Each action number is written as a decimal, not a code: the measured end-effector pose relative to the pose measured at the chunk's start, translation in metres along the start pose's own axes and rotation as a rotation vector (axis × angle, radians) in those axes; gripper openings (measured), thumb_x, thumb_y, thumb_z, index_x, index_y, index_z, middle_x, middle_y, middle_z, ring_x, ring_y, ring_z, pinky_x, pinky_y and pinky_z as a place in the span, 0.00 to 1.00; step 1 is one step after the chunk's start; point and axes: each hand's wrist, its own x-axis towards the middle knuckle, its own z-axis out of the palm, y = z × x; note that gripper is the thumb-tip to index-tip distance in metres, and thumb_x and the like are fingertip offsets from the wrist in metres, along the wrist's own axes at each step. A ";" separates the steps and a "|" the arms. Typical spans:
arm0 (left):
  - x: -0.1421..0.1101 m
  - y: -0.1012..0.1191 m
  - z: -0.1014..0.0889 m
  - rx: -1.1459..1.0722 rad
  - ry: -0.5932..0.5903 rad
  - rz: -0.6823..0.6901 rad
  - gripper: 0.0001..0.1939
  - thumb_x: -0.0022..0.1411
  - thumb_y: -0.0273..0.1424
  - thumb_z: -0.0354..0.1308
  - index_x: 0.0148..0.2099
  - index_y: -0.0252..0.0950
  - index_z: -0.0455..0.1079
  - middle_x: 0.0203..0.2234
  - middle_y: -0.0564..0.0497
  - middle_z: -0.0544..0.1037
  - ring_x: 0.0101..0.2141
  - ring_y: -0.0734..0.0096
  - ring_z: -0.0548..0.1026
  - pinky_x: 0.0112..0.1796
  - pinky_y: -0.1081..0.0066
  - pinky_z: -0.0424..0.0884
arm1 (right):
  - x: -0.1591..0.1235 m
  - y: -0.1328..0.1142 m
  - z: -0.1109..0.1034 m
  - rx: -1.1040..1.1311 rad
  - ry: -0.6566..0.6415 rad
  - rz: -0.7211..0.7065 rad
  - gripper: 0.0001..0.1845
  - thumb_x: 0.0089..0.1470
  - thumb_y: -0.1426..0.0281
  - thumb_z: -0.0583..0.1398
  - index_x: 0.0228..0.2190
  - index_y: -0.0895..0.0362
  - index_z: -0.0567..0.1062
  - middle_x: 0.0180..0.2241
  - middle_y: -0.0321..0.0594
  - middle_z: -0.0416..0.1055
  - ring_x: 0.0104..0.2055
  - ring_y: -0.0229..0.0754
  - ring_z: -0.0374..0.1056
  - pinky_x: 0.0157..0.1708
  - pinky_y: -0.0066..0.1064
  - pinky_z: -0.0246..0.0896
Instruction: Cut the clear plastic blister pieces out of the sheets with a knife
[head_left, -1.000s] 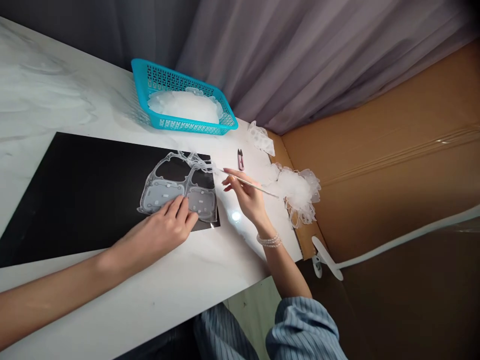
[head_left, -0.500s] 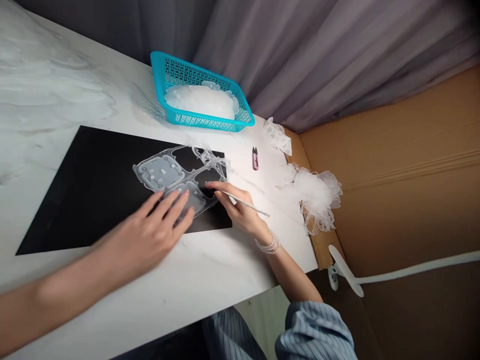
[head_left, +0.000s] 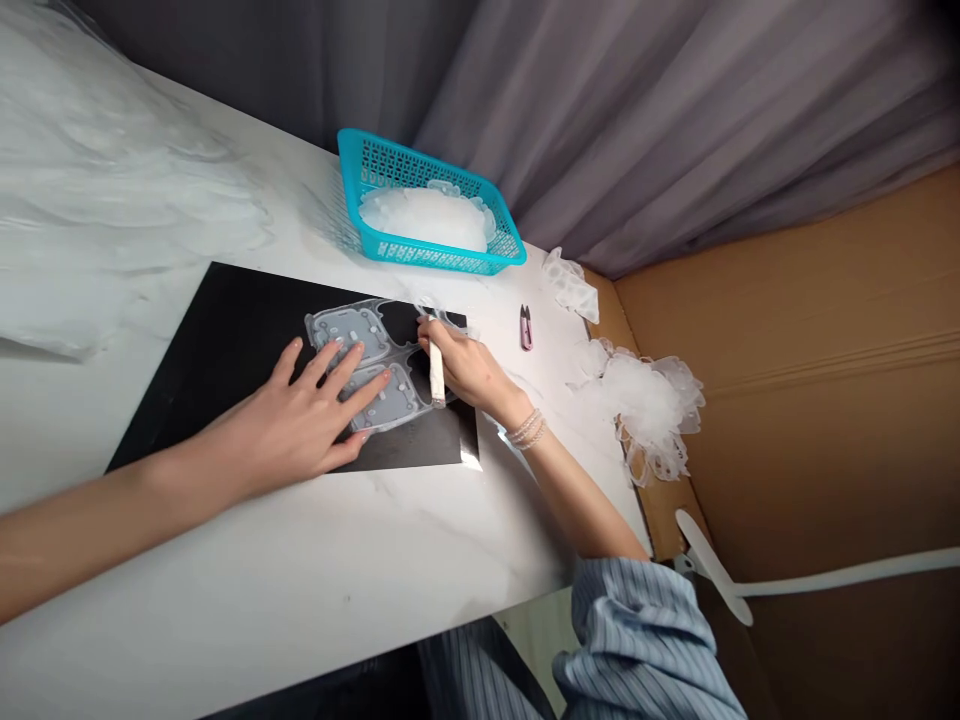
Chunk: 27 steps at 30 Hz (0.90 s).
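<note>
Left hand (head_left: 311, 420) splayed flat, pinning clear moulded sheet (head_left: 349, 325) to black board (head_left: 176, 415); right hand (head_left: 466, 368) clamped on upright thin white tool (head_left: 436, 375). Firm pinning stops sheet creep.

Readable text: none | labels: none | brands: none | numbers, signs: none

Live from a makeshift craft corner: a marble-patterned surface (head_left: 300, 540) is seen backed by a grey curtain (head_left: 637, 130) and a brown cardboard sheet (head_left: 810, 350), while thread snips (head_left: 526, 328), a turquoise plastic basket (head_left: 431, 253) and white lace (head_left: 649, 405) are set out along it.
</note>
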 end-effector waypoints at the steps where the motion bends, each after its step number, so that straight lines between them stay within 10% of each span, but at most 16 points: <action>1: 0.002 -0.007 -0.002 0.030 -0.002 0.020 0.34 0.68 0.40 0.48 0.72 0.34 0.56 0.68 0.25 0.58 0.67 0.26 0.56 0.61 0.28 0.47 | -0.003 0.001 0.001 -0.041 0.008 0.028 0.12 0.71 0.67 0.45 0.47 0.54 0.65 0.50 0.52 0.73 0.52 0.51 0.71 0.45 0.40 0.69; 9: 0.015 -0.006 -0.016 0.170 0.008 0.175 0.35 0.70 0.46 0.46 0.69 0.25 0.59 0.67 0.28 0.62 0.65 0.35 0.62 0.63 0.36 0.52 | -0.038 -0.007 0.000 -0.017 0.161 0.072 0.12 0.71 0.67 0.47 0.49 0.54 0.67 0.57 0.52 0.70 0.67 0.51 0.60 0.59 0.47 0.65; 15: -0.005 0.027 -0.006 0.297 0.161 0.269 0.23 0.66 0.24 0.52 0.62 0.20 0.69 0.58 0.27 0.74 0.57 0.41 0.74 0.58 0.50 0.69 | -0.045 -0.033 -0.008 0.028 0.289 0.000 0.19 0.71 0.68 0.48 0.58 0.52 0.69 0.48 0.47 0.74 0.53 0.47 0.69 0.54 0.44 0.68; 22: -0.035 0.095 -0.002 0.344 0.163 0.112 0.26 0.70 0.32 0.50 0.59 0.14 0.70 0.54 0.21 0.76 0.56 0.38 0.75 0.54 0.51 0.73 | -0.041 -0.053 0.009 0.402 0.280 -0.087 0.14 0.69 0.70 0.55 0.52 0.59 0.75 0.42 0.45 0.78 0.42 0.40 0.73 0.44 0.34 0.72; 27: -0.041 0.103 -0.007 0.360 0.095 0.011 0.31 0.71 0.35 0.50 0.65 0.13 0.62 0.56 0.18 0.73 0.57 0.37 0.74 0.56 0.48 0.71 | -0.055 -0.059 0.019 0.564 0.244 0.064 0.13 0.68 0.69 0.56 0.50 0.55 0.77 0.45 0.44 0.80 0.46 0.41 0.77 0.47 0.35 0.74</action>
